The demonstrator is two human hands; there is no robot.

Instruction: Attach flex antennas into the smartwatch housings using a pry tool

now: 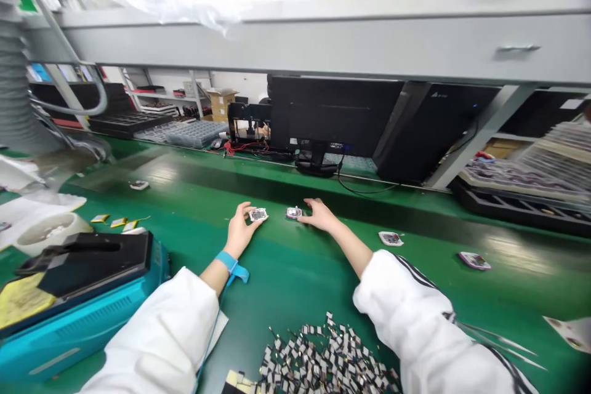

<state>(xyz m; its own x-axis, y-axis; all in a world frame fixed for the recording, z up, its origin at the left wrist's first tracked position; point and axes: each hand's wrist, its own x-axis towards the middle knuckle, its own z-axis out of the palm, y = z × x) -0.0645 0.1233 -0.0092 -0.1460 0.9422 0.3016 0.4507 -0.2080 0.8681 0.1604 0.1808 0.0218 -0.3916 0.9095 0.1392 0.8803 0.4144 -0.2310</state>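
Note:
Pinched at its left edge by my left hand (239,231) is a small white-cased circuit board (258,215), low over the green bench. My left wrist wears a blue wrist strap (233,265). My right hand (320,216) has its thumb and fingers apart, beside a second small circuit board in a pale casing (293,213). The thumb tip reaches that board's right edge; whether it presses on it I cannot tell. Farther right lie two more cased boards (391,238) (474,260), and another cased board (138,185) rests at the far left.
A heap of small parts with short leads (323,357) lies in front of me. Tweezers (503,341) are at right. A teal machine (83,308), a white roll (50,231) and yellow battery-like pieces (119,222) stand left. A monitor (332,114) sits beneath the overhead shelf (295,43).

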